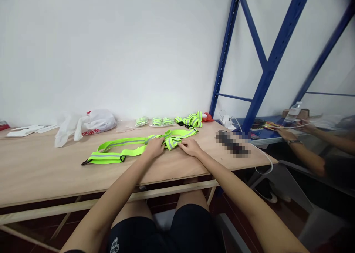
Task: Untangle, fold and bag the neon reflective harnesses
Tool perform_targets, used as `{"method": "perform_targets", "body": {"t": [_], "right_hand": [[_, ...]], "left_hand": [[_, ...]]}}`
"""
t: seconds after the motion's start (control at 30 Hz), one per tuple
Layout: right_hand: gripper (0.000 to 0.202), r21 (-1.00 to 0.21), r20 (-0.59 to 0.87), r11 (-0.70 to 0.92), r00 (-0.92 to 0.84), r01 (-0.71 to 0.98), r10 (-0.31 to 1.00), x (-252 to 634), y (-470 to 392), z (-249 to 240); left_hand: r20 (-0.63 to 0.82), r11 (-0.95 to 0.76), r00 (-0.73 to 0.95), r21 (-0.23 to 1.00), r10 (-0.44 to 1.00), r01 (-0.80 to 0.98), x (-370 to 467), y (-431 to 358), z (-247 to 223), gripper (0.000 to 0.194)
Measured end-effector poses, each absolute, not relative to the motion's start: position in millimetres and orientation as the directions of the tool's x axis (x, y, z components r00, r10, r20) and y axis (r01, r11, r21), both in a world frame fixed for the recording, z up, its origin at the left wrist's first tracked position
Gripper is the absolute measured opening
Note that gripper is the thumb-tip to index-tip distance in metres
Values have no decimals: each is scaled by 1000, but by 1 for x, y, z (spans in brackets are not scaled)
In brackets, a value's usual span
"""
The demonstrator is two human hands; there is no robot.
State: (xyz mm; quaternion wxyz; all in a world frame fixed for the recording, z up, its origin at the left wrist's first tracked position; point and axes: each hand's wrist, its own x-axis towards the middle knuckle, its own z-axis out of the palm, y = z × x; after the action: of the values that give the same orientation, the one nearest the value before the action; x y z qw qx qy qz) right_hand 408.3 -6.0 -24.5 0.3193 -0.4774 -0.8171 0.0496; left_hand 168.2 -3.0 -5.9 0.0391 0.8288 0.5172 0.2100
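A neon-yellow reflective strap [133,140] with grey stripes lies spread on the table, its long loop reaching left to a black buckle [86,162]. My left hand [155,147] is closed over the middle of the strap, beside a bunched, folded part of it. From the other side, my right hand [190,147] pinches the right edge of that folded part between thumb and fingers. One end of the strap stretches up and right behind my right hand. The undersides of both hands are hidden.
Along the wall lie a white plastic bag [97,121], several bagged reflective bundles [157,121] and a loose reflective pile [191,120]. A blurred dark object [231,144] and a white cable [262,149] are at right. Beyond the blue rack [266,66], another person's arm [302,149] reaches over a table.
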Motion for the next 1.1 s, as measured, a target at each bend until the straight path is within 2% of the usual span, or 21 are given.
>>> {"method": "perform_targets", "body": {"t": [0.07, 0.13, 0.23, 0.33, 0.4, 0.5, 0.6, 0.77, 0.93, 1.1], "right_hand": [[27, -419, 461, 594, -403, 686, 791, 397, -6, -26], [18, -553, 433, 616, -438, 561, 788, 383, -3, -29], [38, -824, 361, 504, -443, 261, 820, 357, 4, -33], [48, -948, 308, 317, -365, -37, 878, 332, 11, -34], [46, -959, 278, 244, -306, -147, 911, 323, 17, -35], [41, -962, 236, 186, -265, -201, 935, 327, 26, -36], [39, -954, 172, 112, -204, -278, 964, 348, 35, -36], [29, -902, 79, 55, -38, -428, 996, 397, 46, -34], [19, -865, 18, 64, 98, -498, 995, 435, 48, -33], [9, -858, -24, 41, 121, -513, 992, 448, 49, -33]], "left_hand": [[334, -448, 340, 335, 879, 829, 166, 0, -7, 24], [365, -433, 292, 404, 884, 805, 162, 2, -6, 23], [410, -431, 228, 517, 883, 740, 156, 3, -6, 33], [420, -467, 238, 614, 876, 636, 157, 4, -9, 42], [410, -488, 268, 672, 872, 558, 160, 6, -13, 48], [400, -489, 282, 738, 872, 465, 160, 8, -19, 57], [413, -489, 263, 755, 872, 437, 152, 11, -22, 59], [460, -543, 291, 665, 839, 513, 131, 11, -18, 47], [485, -611, 377, 553, 789, 566, 132, 10, -14, 40], [430, -597, 418, 508, 800, 621, 134, 10, -17, 39]]}}
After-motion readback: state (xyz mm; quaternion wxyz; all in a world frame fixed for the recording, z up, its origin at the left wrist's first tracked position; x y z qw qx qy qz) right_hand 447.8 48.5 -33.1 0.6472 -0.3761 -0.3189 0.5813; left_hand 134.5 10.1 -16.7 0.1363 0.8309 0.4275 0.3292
